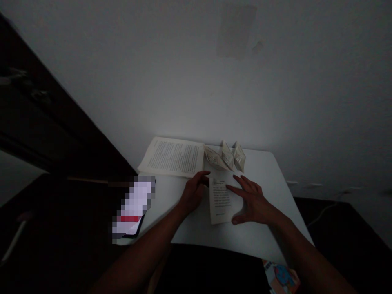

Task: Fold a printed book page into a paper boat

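A narrow printed paper (219,202) lies on the white table (196,232) between my hands. Beside its upper left edge is my left hand (194,191), fingers bent; whether it pinches the paper is too dark to tell. My right hand (249,200) is spread, with a fingertip at the paper's right side and the thumb near its lower right corner. Behind the paper stand three folded paper boats: one on the left (216,158), one in the middle (227,156) and one on the right (239,157).
Printed sheets (174,157) lie at the table's back left. A phone (134,208) with a blurred screen rests at the left edge. The wall (196,81) rises behind the table. Below the front edge, at the right, is a colourful item (281,277).
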`<state>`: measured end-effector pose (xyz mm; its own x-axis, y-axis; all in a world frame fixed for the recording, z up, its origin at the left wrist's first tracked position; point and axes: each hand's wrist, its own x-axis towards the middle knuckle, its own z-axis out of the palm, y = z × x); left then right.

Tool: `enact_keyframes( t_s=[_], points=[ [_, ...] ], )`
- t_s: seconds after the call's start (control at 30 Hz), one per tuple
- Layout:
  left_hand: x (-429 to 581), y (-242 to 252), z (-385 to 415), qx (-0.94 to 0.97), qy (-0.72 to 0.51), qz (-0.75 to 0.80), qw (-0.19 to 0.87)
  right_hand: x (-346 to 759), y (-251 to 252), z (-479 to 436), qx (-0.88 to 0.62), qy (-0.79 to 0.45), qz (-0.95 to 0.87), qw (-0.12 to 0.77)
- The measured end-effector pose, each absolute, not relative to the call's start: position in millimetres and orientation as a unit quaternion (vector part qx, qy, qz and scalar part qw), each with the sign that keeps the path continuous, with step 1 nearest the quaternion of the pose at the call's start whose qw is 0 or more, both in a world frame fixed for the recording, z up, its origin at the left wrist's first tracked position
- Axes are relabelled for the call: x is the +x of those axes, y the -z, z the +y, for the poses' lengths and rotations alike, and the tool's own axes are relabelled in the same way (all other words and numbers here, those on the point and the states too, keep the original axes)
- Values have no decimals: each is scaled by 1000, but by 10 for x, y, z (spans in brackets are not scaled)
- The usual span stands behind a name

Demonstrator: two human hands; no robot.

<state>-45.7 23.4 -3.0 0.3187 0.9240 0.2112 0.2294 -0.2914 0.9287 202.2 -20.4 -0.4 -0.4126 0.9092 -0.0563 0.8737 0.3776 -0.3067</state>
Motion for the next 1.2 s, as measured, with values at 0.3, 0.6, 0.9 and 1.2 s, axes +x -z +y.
enact_keyframes(
  t_s=[0.3, 0.6, 0.9, 1.2],
  points=[
    [-465, -53, 365, 814, -332, 375, 294, 2072, -38, -178, -516, -178, -836, 56],
    [-566, 6, 384, 794, -376, 367, 305, 2150, 21, -184, -511, -232, -795, 231],
    [-543, 10, 313, 762, -373, 453, 275, 2090, 43, -370, -586, -155, -658, 447],
    [-517, 47, 327, 729, -377, 483, 305, 1622, -76, -443, -403, -25, -884, 234]
  ],
)
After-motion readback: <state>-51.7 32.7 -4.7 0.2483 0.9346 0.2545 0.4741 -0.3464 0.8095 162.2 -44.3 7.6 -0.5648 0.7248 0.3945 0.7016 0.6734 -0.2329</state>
